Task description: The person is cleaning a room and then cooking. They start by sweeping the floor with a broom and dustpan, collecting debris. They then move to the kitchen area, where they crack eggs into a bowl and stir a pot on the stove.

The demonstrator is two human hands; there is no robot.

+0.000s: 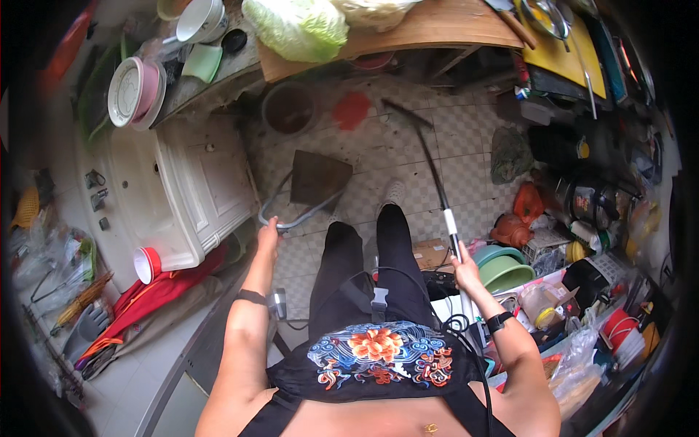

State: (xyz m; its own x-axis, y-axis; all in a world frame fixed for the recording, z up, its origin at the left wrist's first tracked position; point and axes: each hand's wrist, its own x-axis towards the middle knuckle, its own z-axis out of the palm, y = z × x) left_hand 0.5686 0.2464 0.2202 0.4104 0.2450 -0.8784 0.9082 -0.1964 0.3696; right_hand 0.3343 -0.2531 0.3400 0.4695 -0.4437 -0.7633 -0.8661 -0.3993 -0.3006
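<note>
My left hand (269, 234) is closed around the grey looped handle of a dustpan (320, 178), whose dark brown pan is low over the tiled floor in front of my feet. In my right hand (466, 271) is the black and white pole of a squeegee broom (437, 171). Its pole slants forward and to the left, ending in a thin dark head on or close to the floor. Pan and broom head stand apart. A red patch (352, 111) lies on the floor left of the broom head; what it is I cannot make out.
A brown bucket (289, 108) stands beyond the dustpan. At left are a white sink cabinet (211, 175) and a red and white bowl (148, 264). A cabbage (295, 29) lies on the wooden counter (437, 29). Basins (506, 273), bags and boxes crowd the right side.
</note>
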